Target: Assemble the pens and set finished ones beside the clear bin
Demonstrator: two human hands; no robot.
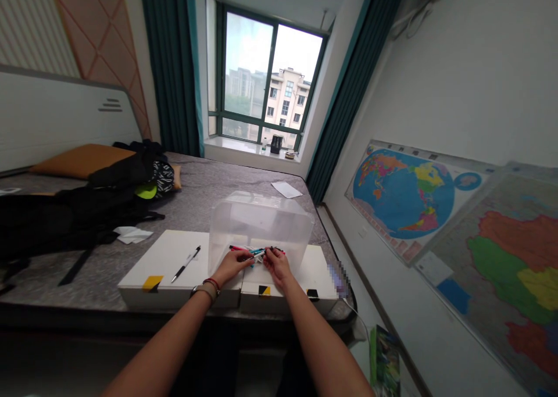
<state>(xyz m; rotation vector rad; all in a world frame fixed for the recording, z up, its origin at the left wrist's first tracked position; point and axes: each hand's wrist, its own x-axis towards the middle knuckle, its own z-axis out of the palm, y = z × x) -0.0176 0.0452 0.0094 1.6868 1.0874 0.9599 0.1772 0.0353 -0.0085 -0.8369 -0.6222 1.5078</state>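
Observation:
My left hand [232,265] and my right hand [276,265] meet over a bunch of coloured pens [255,251], pink, teal and black, with fingers curled round them. The pens lie at the front of a clear plastic box [260,222] that stands on white flat boxes [165,269] at the bed's near edge. A red cord and a watch band [206,289] sit on my left wrist. One more pen [186,264] lies alone on the left white box, apart from both hands.
Black bags [78,211] and an orange pillow [82,160] lie on the grey bed [226,182] to the left. A paper sheet [286,189] is at the far corner. Maps [405,193] hang on the right wall; a window [270,83] is ahead.

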